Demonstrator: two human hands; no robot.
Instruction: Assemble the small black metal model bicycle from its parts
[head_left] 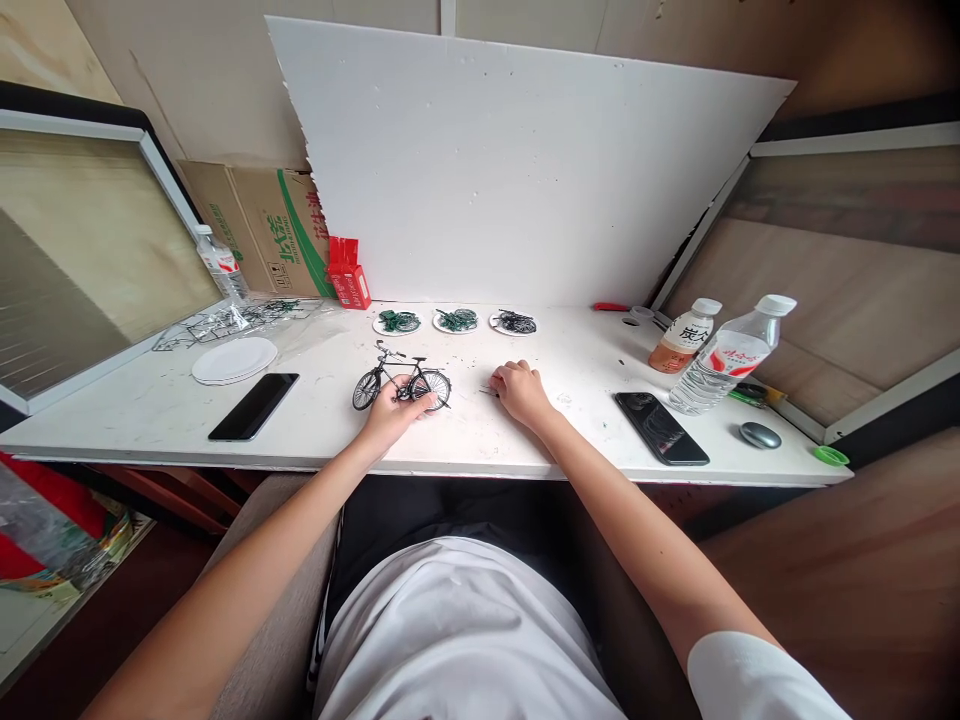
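Observation:
A small black model bicycle (390,372) stands upright on the white table (525,440). My left hand (394,408) is wrapped around its lower frame between the two wheels. My right hand (519,390) rests on the table to the right of the bicycle, fingers curled closed, and a thin small metal piece (487,391) pokes out at its fingertips. Behind the bicycle three small white plates (454,321) hold dark green and black small parts.
A black phone (253,405) and a stack of white plates (234,360) lie at the left, with parts frames (225,322) behind. At the right lie another phone (661,427), two bottles (724,355), a grey mouse (760,435) and a green cap (830,456). A white board (510,170) leans behind.

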